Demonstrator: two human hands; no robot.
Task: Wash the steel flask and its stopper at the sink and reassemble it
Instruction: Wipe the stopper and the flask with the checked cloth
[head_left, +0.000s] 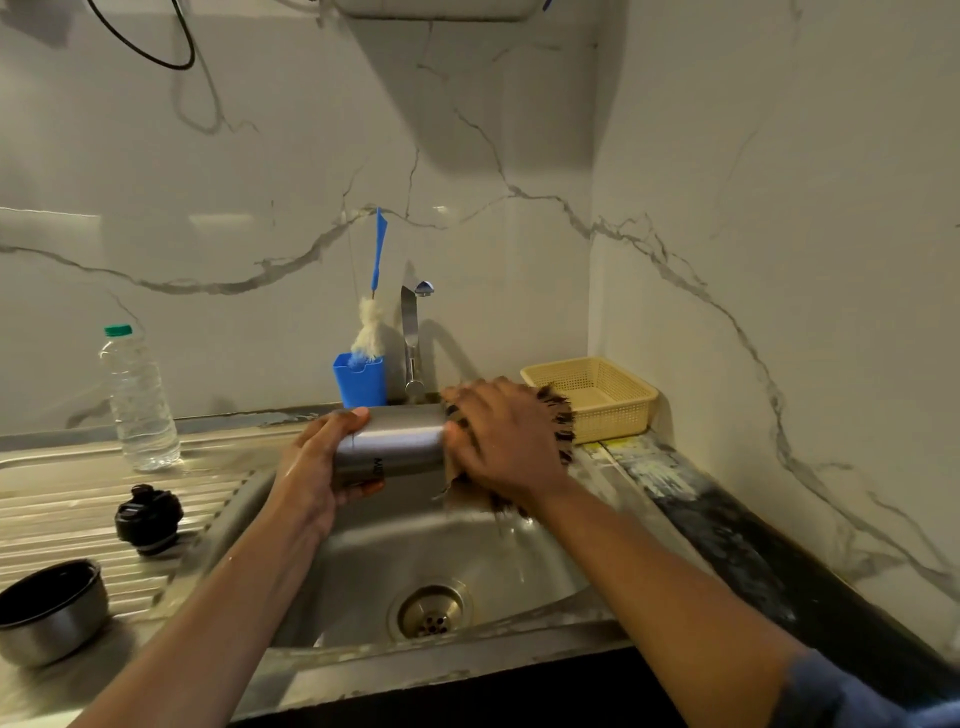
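The steel flask lies sideways above the sink basin. My left hand grips its left end, thumb on top. My right hand holds a brown, dark-patterned cloth wrapped round the flask's right end, which the cloth hides. The black stopper stands on the ribbed draining board to the left, apart from both hands. A steel cup-shaped lid sits at the board's near left.
The tap rises behind the flask. A blue holder with a bottle brush stands left of it. A clear water bottle is on the back left. A yellow basket sits at the right corner.
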